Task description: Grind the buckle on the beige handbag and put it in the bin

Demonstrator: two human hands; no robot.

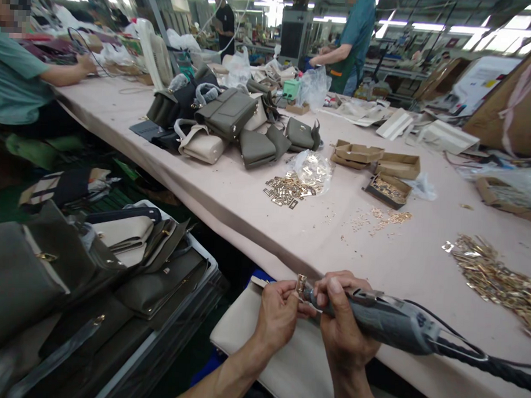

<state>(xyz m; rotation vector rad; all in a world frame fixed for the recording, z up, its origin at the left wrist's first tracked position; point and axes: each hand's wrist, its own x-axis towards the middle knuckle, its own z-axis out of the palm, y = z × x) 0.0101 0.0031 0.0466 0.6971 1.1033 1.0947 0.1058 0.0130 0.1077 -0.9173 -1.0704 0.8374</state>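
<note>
My left hand (277, 315) is closed in a pinch on a small gold metal clasp (301, 283). My right hand (346, 321) wraps around a dark grey electric screwdriver (387, 319), its black cord trailing off to the right. The screwdriver's nose points left and meets the clasp or lies very close to it; my fingers partly hide the exact contact. Under both hands a cream leather bag (301, 363) lies across my lap, against the table edge.
On the pink-covered table (230, 203) lie gold rectangular plates (287, 189), loose small screws (389, 218), cardboard boxes (397, 166), a pile of gold fittings (498, 277) and stacked bags (229, 113). A crate of dark green bags (158, 282) stands at left. Co-workers (351, 45) are around the table.
</note>
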